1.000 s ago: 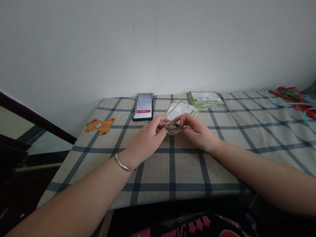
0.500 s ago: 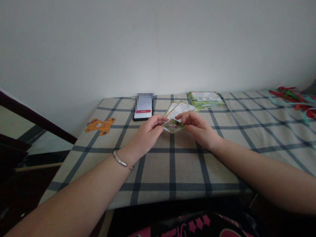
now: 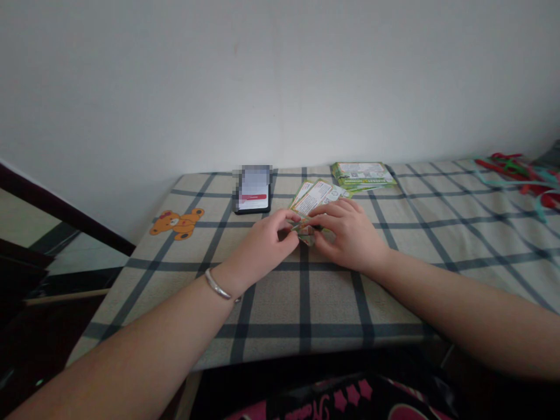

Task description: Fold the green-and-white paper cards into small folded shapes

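Packet (image 3: 307,239) was small, crumpled, part clear, part green, between left hand (image 3: 265,242) and right hand (image 3: 352,236). Both pinched its ends, thumbs close to curled fingers. Cards (image 3: 315,196) lay just beyond the hands.

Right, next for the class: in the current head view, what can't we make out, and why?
All in the head view:
Small wrapper: partly covered by the left hand and right hand; whether anything is inside can't be told.
Phone: upper screen blocked by pixelation.
Fanned cards: near ends hidden behind the hands.
Green stack: print too small to read.
Coloured strips: cut off by the right edge.
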Motion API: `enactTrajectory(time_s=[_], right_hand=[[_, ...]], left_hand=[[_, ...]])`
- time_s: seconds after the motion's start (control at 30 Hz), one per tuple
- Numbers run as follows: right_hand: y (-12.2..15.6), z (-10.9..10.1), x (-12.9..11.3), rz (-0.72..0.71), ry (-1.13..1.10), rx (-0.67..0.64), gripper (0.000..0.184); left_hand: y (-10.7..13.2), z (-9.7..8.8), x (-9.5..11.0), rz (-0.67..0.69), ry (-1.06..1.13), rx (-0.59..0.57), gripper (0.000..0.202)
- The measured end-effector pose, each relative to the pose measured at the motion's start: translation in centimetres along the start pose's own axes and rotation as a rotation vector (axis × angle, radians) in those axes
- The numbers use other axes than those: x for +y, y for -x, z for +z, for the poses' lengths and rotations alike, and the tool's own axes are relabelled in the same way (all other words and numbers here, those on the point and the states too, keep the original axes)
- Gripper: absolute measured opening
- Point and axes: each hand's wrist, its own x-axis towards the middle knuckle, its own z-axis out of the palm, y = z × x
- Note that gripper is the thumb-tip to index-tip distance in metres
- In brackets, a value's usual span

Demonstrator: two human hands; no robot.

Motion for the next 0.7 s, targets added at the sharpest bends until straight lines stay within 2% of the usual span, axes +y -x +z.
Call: enactTrajectory(time_s=[0.27,0.5,0.7], right_hand=[[0.11,0.21,0.01,-0.074,0.063,-0.006,0.019],[0.14,0.09,-0.5,-0.018,0.073,-0.028,0.014],[0.01,0.41,-0.13,0.042,-0.024,-0.039,0.007]], left_hand=[[0.05,0.04,0.4,0.042,-0.038,0.002,0.018],[0.17,0.04,0.68,0.036,-0.051,-0.009,0.024],[0.18,0.08,0.98,0.047,-0.115,-0.031,0.025]])
